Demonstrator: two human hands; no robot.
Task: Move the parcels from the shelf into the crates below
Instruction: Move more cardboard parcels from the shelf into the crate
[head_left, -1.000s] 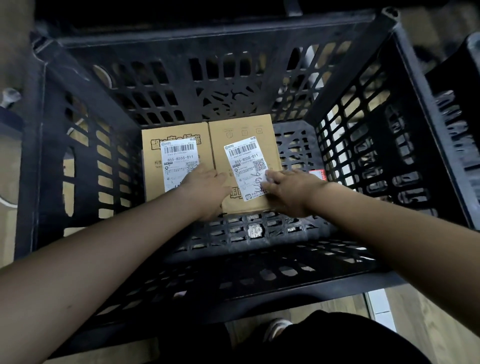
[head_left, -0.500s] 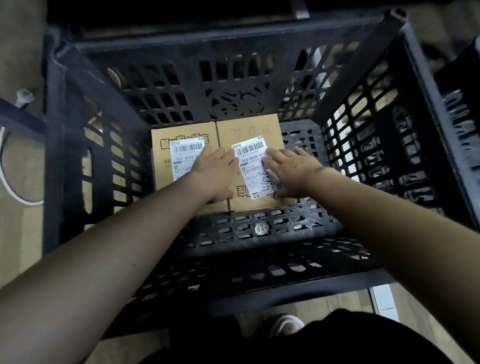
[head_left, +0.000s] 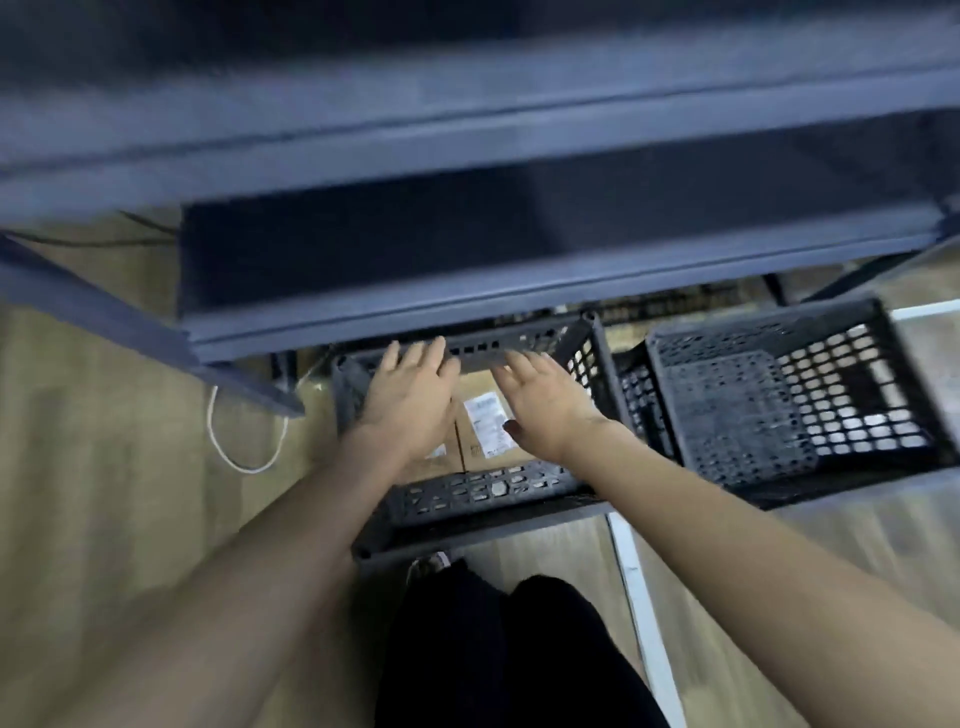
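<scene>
Left hand (head_left: 410, 402): palm down above the crate (head_left: 483, 491), fingers straight, loosely spread, holding nothing.
Right hand (head_left: 543, 402): the same pose, over the parcels (head_left: 485, 434).

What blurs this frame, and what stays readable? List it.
Head view: motion blur smears the shelf edges and both hands, left and right; dim light; the parcel label shows white but unreadable; wide-angle bending tilts the right crate.
</scene>
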